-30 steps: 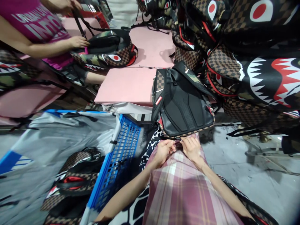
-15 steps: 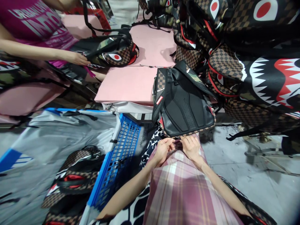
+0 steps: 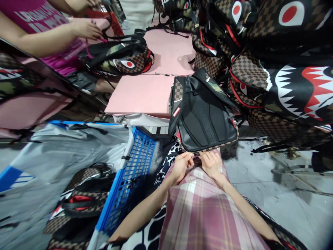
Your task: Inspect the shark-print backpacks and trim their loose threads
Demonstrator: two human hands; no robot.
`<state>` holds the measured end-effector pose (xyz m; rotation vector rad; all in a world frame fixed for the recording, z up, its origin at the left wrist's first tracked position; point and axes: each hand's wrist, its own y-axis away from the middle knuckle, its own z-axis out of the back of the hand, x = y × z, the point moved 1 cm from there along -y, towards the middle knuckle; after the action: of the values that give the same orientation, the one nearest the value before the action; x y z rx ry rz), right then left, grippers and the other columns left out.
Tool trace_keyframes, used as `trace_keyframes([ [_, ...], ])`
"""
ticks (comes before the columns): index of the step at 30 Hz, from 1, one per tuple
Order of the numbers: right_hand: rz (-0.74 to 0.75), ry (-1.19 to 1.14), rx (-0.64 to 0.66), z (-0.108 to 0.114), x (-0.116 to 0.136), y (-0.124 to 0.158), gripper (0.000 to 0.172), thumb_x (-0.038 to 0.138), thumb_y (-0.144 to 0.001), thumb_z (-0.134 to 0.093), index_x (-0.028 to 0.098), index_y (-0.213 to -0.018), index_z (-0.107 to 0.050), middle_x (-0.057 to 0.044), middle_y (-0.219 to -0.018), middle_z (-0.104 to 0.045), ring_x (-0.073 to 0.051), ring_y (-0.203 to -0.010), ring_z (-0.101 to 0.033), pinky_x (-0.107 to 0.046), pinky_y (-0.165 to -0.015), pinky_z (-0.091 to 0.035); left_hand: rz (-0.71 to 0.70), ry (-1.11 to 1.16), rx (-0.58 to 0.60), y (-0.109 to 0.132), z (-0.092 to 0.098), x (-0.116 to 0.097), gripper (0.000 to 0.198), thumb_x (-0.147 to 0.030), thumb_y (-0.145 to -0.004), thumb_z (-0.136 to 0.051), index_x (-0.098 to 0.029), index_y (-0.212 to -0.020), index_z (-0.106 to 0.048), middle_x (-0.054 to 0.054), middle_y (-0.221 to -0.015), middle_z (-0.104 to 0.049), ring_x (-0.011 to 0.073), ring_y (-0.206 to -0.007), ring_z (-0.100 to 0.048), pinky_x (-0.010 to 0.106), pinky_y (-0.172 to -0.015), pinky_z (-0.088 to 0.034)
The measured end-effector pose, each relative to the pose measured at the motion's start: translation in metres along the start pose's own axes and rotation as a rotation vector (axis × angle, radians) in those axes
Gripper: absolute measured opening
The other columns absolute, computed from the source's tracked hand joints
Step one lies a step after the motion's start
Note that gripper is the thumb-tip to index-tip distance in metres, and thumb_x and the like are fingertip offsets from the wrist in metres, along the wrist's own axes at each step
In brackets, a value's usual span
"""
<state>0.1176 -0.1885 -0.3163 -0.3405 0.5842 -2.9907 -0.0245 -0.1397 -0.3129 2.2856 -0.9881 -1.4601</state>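
A black backpack (image 3: 201, 114) with a padded back panel and checkered trim lies tilted at the table's front edge, its lower end over my lap. My left hand (image 3: 182, 166) is closed in a pinch just below the bottom seam; whatever is between its fingertips is too small to make out. Beside it, my right hand (image 3: 211, 164) has its fingers closed on the backpack's bottom edge. The underside of the bag is hidden from me. A plaid apron (image 3: 200, 211) covers my lap under both wrists.
A blue plastic crate (image 3: 139, 152) lined with grey sheeting stands at my left, with checkered backpacks (image 3: 83, 194) inside. Shark-mouth backpacks (image 3: 291, 86) are piled on the right. Across the pink tabletop (image 3: 140, 93), a co-worker's hand (image 3: 87, 30) is above another backpack (image 3: 125, 59).
The co-worker's hands have lifted up from their backpack, drawing a pink strip upward. My own hands and the backpack before me have hardly moved.
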Motion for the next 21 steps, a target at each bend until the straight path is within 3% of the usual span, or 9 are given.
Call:
trace_keyframes([
  [4,-0.024,-0.013,0.017,-0.001,0.0,-0.001,0.018,0.024,-0.088,-0.048,0.018,-0.092,-0.064,-0.006,-0.078,-0.066,-0.019,-0.074,-0.053,-0.032,-0.065,-0.031,-0.014,-0.023,0.01,-0.003,-0.007,-0.002,0.027,-0.036,-0.066,-0.069,-0.013,-0.075,-0.061,-0.002,-0.05,-0.053,0.0066,-0.044,-0.046,0.018,-0.046,-0.032],
  [6,-0.074,-0.071,0.023,-0.001,-0.002,0.001,0.017,0.024,-0.088,-0.047,0.018,-0.088,-0.063,-0.005,-0.076,-0.066,-0.018,-0.073,-0.054,-0.031,-0.065,-0.034,-0.053,-0.11,-0.03,-0.001,0.004,-0.01,0.025,-0.038,-0.067,-0.066,-0.013,-0.071,-0.061,-0.001,-0.05,-0.054,0.0083,-0.045,-0.046,0.019,-0.047,-0.034],
  [8,-0.115,-0.165,0.026,0.0,-0.004,0.004,0.017,0.025,-0.088,-0.046,0.018,-0.088,-0.062,-0.005,-0.078,-0.066,-0.018,-0.074,-0.056,-0.029,-0.066,-0.037,-0.142,-0.343,-0.14,0.006,0.036,-0.023,0.023,-0.038,-0.07,-0.062,-0.015,-0.067,-0.062,0.001,-0.052,-0.057,0.0122,-0.05,-0.051,0.022,-0.052,-0.039],
  [10,-0.143,-0.256,0.037,0.0,-0.005,0.006,0.019,0.03,-0.087,-0.049,0.017,-0.094,-0.06,-0.006,-0.084,-0.066,-0.018,-0.076,-0.059,-0.029,-0.068,-0.041,-0.278,-0.7,-0.305,0.017,0.079,-0.038,0.021,-0.037,-0.073,-0.057,-0.018,-0.069,-0.065,0.005,-0.062,-0.064,0.0187,-0.064,-0.058,0.028,-0.063,-0.044],
  [12,-0.177,-0.306,0.07,-0.001,-0.002,0.005,0.028,0.035,-0.083,-0.053,0.017,-0.104,-0.057,-0.007,-0.092,-0.067,-0.02,-0.078,-0.061,-0.029,-0.067,-0.043,-0.403,-1.011,-0.434,0.026,0.116,-0.048,0.021,-0.034,-0.073,-0.056,-0.021,-0.085,-0.068,0.009,-0.089,-0.068,0.0279,-0.092,-0.058,0.038,-0.077,-0.044],
  [14,-0.225,-0.323,0.1,-0.003,0.001,0.004,0.031,0.031,-0.082,-0.054,0.018,-0.11,-0.055,-0.007,-0.097,-0.067,-0.021,-0.079,-0.063,-0.03,-0.066,-0.045,-0.441,-1.157,-0.464,0.026,0.131,-0.05,0.029,-0.035,-0.074,-0.055,-0.02,-0.095,-0.066,0.013,-0.108,-0.064,0.0322,-0.106,-0.052,0.045,-0.085,-0.04],
  [16,-0.25,-0.33,0.11,-0.005,0.004,0.003,0.03,0.023,-0.082,-0.05,0.019,-0.111,-0.056,-0.006,-0.1,-0.067,-0.02,-0.081,-0.063,-0.029,-0.066,-0.046,-0.332,-1.106,-0.335,0.013,0.117,-0.044,0.032,-0.04,-0.077,-0.051,-0.017,-0.094,-0.066,0.015,-0.104,-0.065,0.0305,-0.1,-0.057,0.044,-0.085,-0.042],
  [18,-0.262,-0.321,0.094,-0.008,0.005,0.004,0.034,0.016,-0.081,-0.045,0.019,-0.113,-0.056,-0.007,-0.102,-0.066,-0.02,-0.084,-0.063,-0.029,-0.068,-0.047,-0.155,-0.877,-0.16,-0.009,0.084,-0.036,0.041,-0.049,-0.082,-0.043,-0.016,-0.091,-0.066,0.013,-0.091,-0.068,0.0256,-0.084,-0.063,0.036,-0.078,-0.048],
  [21,-0.315,-0.261,0.074,-0.01,0.007,0.005,0.041,0.014,-0.081,-0.042,0.018,-0.121,-0.052,-0.008,-0.105,-0.064,-0.02,-0.088,-0.062,-0.029,-0.07,-0.047,0.022,-0.525,-0.102,-0.04,0.034,-0.028,0.054,-0.061,-0.078,-0.044,-0.015,-0.102,-0.06,0.012,-0.091,-0.068,0.0228,-0.075,-0.065,0.031,-0.064,-0.051],
])
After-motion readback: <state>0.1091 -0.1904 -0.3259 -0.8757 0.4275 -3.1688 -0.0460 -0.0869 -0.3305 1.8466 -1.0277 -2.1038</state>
